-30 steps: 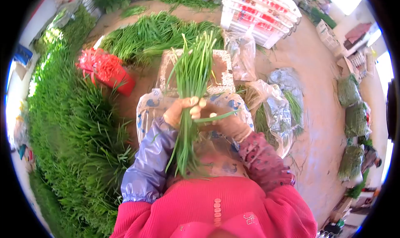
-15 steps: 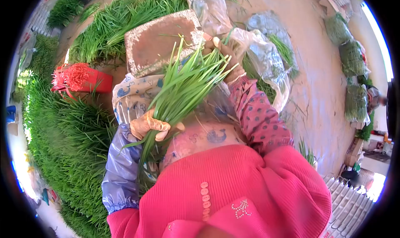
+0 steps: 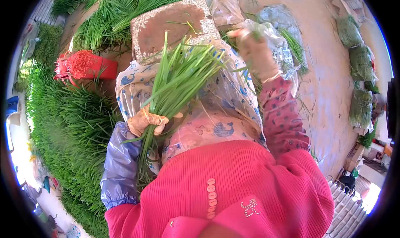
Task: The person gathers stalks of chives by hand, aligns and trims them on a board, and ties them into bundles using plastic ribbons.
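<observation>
My left hand (image 3: pixel 146 121), in a pale glove, is closed round the lower part of a bunch of garlic chives (image 3: pixel 179 81). The long green leaves fan up and to the right over my lap, with paler ends at the top right. Out to the right is my gloved right hand (image 3: pixel 257 54), smeared by motion and apart from the bunch. Some green shows by its fingers, but whether they grip it is unclear. Beyond the bunch stands a low worn board (image 3: pixel 168 31) with a few loose leaves on it. A clear patterned plastic apron (image 3: pixel 225 100) covers my lap.
Piled chives (image 3: pixel 62 142) fill the left side, and another heap (image 3: pixel 108 19) lies behind the board. A red box (image 3: pixel 85 67) with red strands sits at the left. Plastic bags (image 3: pixel 279 42) lie at the right. Bagged bundles (image 3: pixel 361 65) line the far right, near a partly visible person.
My right hand has moved away from the tips of the bunch, out to the right. My left hand keeps its hold on the chives. The view has shifted slightly.
</observation>
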The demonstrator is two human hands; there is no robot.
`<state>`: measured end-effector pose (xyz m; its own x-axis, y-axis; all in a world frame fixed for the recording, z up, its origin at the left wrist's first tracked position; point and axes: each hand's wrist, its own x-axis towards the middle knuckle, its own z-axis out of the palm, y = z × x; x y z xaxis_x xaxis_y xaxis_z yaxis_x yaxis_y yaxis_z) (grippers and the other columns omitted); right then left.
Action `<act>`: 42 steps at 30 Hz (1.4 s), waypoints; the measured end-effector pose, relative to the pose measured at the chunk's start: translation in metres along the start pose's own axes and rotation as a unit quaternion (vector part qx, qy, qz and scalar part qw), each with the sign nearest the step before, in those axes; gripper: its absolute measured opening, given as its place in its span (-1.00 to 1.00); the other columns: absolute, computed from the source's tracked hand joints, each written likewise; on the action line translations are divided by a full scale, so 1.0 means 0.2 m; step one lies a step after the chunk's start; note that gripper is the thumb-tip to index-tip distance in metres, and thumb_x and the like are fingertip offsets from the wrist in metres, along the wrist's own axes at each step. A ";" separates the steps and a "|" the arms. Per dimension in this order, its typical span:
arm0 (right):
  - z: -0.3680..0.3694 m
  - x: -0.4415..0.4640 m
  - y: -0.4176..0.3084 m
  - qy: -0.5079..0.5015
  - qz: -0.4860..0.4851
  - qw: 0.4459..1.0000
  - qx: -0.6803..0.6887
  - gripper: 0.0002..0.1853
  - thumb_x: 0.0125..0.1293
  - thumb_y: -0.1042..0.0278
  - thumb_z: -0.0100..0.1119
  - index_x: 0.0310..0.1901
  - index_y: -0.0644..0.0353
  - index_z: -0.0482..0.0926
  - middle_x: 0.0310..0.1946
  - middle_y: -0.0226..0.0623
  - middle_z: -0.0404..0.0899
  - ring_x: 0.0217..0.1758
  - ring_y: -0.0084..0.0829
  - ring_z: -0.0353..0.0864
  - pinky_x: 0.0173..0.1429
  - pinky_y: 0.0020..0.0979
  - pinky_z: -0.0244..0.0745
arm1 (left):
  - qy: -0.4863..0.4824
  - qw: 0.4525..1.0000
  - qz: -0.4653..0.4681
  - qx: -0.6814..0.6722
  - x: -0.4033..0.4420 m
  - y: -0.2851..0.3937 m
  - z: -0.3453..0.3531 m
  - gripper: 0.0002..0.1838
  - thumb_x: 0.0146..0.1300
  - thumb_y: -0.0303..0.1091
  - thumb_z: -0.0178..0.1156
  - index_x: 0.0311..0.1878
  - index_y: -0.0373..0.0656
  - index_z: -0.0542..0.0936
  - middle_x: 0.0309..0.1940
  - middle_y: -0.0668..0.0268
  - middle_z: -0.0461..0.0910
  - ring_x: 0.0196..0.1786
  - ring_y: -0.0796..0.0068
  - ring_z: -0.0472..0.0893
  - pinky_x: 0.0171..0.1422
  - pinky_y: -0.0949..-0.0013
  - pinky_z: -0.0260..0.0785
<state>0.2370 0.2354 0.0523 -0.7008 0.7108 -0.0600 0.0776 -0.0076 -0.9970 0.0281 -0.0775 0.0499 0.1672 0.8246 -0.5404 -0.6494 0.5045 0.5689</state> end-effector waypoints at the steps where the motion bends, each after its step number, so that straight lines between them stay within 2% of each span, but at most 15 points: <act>1: 0.06 -0.02 0.00 -0.052 -0.060 0.975 -0.208 -0.56 0.31 0.07 0.14 0.11 0.17 0.52 -0.58 -0.51 0.50 -0.56 -0.60 0.42 -0.49 -0.45 0.34 | 0.005 1.000 0.015 -0.002 -0.01 0.02 0.03 -0.27 0.05 -0.56 0.31 0.35 -0.20 0.30 0.02 -0.07 0.58 -0.59 0.63 0.45 -0.56 0.58 0.27; 2: 0.17 -0.09 -0.13 -0.100 0.002 0.965 -0.244 -0.46 0.23 0.04 0.24 0.16 0.18 0.47 -0.46 -0.28 0.62 -0.43 -0.35 0.61 -0.31 -0.29 0.49 | 0.004 1.000 0.015 0.000 -0.01 0.02 0.03 -0.27 0.05 -0.56 0.31 0.35 -0.20 0.30 0.02 -0.07 0.58 -0.59 0.63 0.45 -0.56 0.58 0.27; 5: 0.34 -0.12 -0.17 -0.113 0.017 0.900 -0.421 -0.49 0.18 0.01 0.27 0.05 0.19 0.49 -0.45 -0.13 0.61 -0.34 -0.11 0.64 -0.20 -0.14 0.49 | 0.015 0.999 0.032 0.017 -0.02 0.02 0.01 -0.25 0.04 -0.55 0.32 0.35 -0.19 0.30 0.00 -0.04 0.59 -0.57 0.62 0.46 -0.53 0.57 0.30; 7: 0.38 -0.11 -0.04 -0.019 -0.108 0.881 -0.460 -0.55 0.16 0.03 0.27 -0.06 0.19 0.47 -0.45 -0.04 0.59 -0.30 -0.01 0.63 -0.16 -0.10 0.48 | 0.033 0.996 -0.014 0.084 -0.02 0.01 -0.02 -0.25 0.03 -0.55 0.33 0.35 -0.19 0.31 -0.01 0.00 0.60 -0.55 0.60 0.46 -0.49 0.57 0.33; 11: 0.37 -0.11 0.01 -0.032 -0.076 0.861 -0.501 -0.63 0.15 0.07 0.26 -0.18 0.18 0.48 -0.49 -0.06 0.59 -0.29 -0.02 0.63 -0.17 -0.11 0.49 | 0.050 0.997 -0.037 0.041 -0.04 0.01 0.01 -0.15 0.02 -0.62 0.26 0.42 -0.21 0.13 -0.38 0.12 0.49 -0.60 0.43 0.37 -0.50 0.37 0.19; 13: 0.29 -0.08 0.07 -0.014 -0.102 0.862 -0.496 -0.72 0.18 0.13 0.22 -0.20 0.15 0.54 -0.51 0.01 0.57 -0.31 -0.02 0.63 -0.21 -0.12 0.49 | 0.005 1.000 0.008 0.021 -0.05 0.02 0.03 -0.26 0.01 -0.54 0.34 0.33 -0.18 0.34 0.01 0.04 0.58 -0.53 0.57 0.47 -0.46 0.54 0.36; 17: 0.06 0.04 0.16 0.140 -0.082 0.903 -0.398 -0.78 0.20 0.22 0.18 -0.20 0.15 0.61 -0.45 -0.08 0.64 -0.34 -0.14 0.65 -0.22 -0.21 0.51 | -0.006 0.999 -0.017 0.044 -0.07 0.03 0.03 -0.26 0.00 -0.54 0.34 0.32 -0.17 0.34 0.02 0.05 0.58 -0.52 0.58 0.47 -0.47 0.54 0.36; 19: -0.11 0.12 0.22 0.138 0.134 0.981 0.026 -0.83 0.29 0.32 0.12 -0.18 0.18 0.60 -0.40 -0.29 0.63 -0.39 -0.41 0.59 -0.23 -0.34 0.48 | 0.009 0.997 -0.038 0.073 -0.10 0.05 0.06 -0.31 0.00 -0.57 0.33 0.27 -0.18 0.38 -0.01 0.10 0.58 -0.53 0.60 0.48 -0.48 0.56 0.35; 23: 0.08 0.00 -0.13 -0.087 0.005 0.964 -0.252 -0.75 0.28 0.26 0.19 -0.12 0.25 0.58 -0.40 -0.31 0.59 -0.29 -0.52 0.51 -0.20 -0.39 0.44 | -0.020 0.996 -0.050 0.065 -0.08 0.04 0.04 -0.38 0.00 -0.60 0.32 0.20 -0.18 0.43 -0.05 0.17 0.59 -0.53 0.61 0.48 -0.48 0.56 0.34; 27: 0.32 -0.01 -0.11 -0.141 -0.069 0.941 -0.301 -0.60 0.17 0.08 0.24 -0.13 0.26 0.60 -0.37 -0.07 0.63 -0.34 -0.23 0.57 -0.19 -0.26 0.49 | 0.028 0.987 -0.045 0.155 -0.05 0.07 0.12 -0.37 0.02 -0.64 0.32 0.21 -0.17 0.41 -0.19 0.26 0.58 -0.57 0.60 0.47 -0.50 0.53 0.33; 30: 0.37 0.00 0.00 -0.065 -0.065 0.939 -0.331 -0.65 0.12 0.09 0.23 -0.24 0.25 0.62 -0.46 -0.01 0.59 -0.42 -0.12 0.52 -0.24 -0.24 0.46 | 0.047 0.982 -0.051 0.175 -0.07 0.07 0.13 -0.32 0.06 -0.66 0.30 0.29 -0.17 0.34 -0.30 0.29 0.58 -0.60 0.60 0.46 -0.51 0.52 0.32; 34: 0.30 0.03 0.06 -0.058 -0.003 0.969 -0.241 -0.78 0.09 0.24 0.17 -0.44 0.24 0.64 -0.66 -0.16 0.53 -0.60 -0.25 0.42 -0.36 -0.31 0.41 | 0.053 0.980 -0.063 0.180 -0.10 0.05 0.07 -0.32 0.07 -0.65 0.30 0.30 -0.17 0.32 -0.34 0.30 0.57 -0.60 0.59 0.47 -0.51 0.50 0.33; 36: 0.26 0.03 0.05 0.021 0.084 0.996 -0.027 -0.80 0.09 0.29 0.18 -0.49 0.27 0.63 -0.62 -0.30 0.58 -0.60 -0.46 0.43 -0.43 -0.42 0.35 | 0.052 0.980 -0.070 0.176 -0.11 0.04 0.07 -0.31 0.08 -0.65 0.30 0.31 -0.17 0.32 -0.35 0.30 0.57 -0.60 0.59 0.47 -0.51 0.49 0.34; 37: 0.21 0.05 0.06 0.035 0.065 0.997 -0.026 -0.82 0.17 0.33 0.17 -0.41 0.29 0.61 -0.58 -0.39 0.56 -0.56 -0.59 0.44 -0.46 -0.54 0.30 | 0.057 0.979 -0.069 0.184 -0.11 0.04 0.06 -0.32 0.09 -0.64 0.31 0.30 -0.17 0.32 -0.36 0.31 0.56 -0.60 0.58 0.47 -0.50 0.49 0.35; 42: -0.01 0.11 0.02 0.024 0.082 0.991 0.100 -0.74 0.21 0.29 0.20 -0.19 0.33 0.60 -0.47 -0.33 0.59 -0.47 -0.55 0.49 -0.39 -0.53 0.34 | 0.057 0.975 -0.069 0.202 -0.13 0.05 0.03 -0.36 0.10 -0.62 0.33 0.27 -0.19 0.35 -0.41 0.32 0.56 -0.59 0.57 0.49 -0.49 0.48 0.36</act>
<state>0.2230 0.2516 0.0479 -0.6556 0.7208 -0.2251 0.0421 -0.2627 -0.9640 0.0214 -0.0930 0.0734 0.1341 0.7190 -0.6820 -0.2781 0.6879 0.6705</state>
